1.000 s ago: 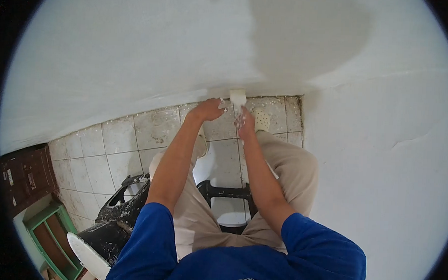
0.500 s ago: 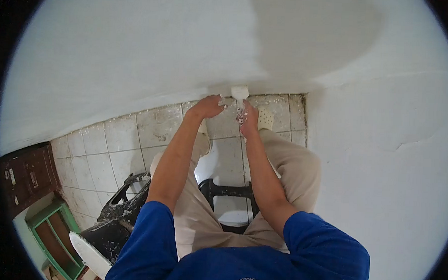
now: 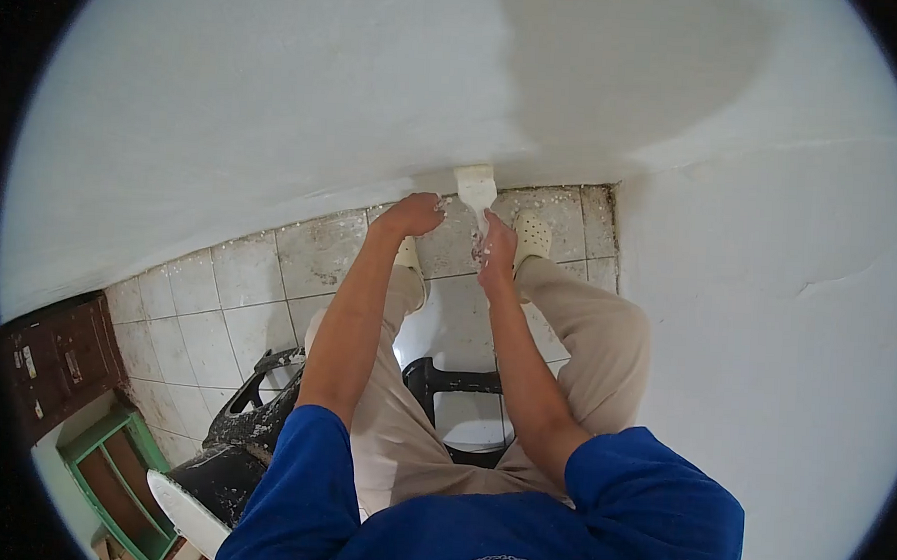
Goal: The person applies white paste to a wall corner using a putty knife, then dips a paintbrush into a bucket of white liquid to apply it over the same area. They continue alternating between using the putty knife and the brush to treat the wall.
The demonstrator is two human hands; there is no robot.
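Observation:
My right hand (image 3: 497,250) grips the handle of a wide, white-coated paintbrush (image 3: 476,188). The brush's broad end touches the foot of the white wall (image 3: 307,84), just above the floor edge. White smears cover the fingers of this hand. To its left, my left hand (image 3: 413,214) is close to the base of the same wall, its fingers curled in. White bits show at its fingertips; what it holds, if anything, is hidden.
Pale floor tiles (image 3: 240,344) carry white specks along the wall. A second wall (image 3: 757,324) meets the corner at right. Beneath me is a black stool (image 3: 464,381). Left of my legs stand a paint-spattered black chair (image 3: 248,411), a green frame (image 3: 125,466) and a brown door (image 3: 59,363).
The paintbrush has shifted slightly left, and more of its handle end shows. My left hand's fingers have curled in more. The view has moved a little.

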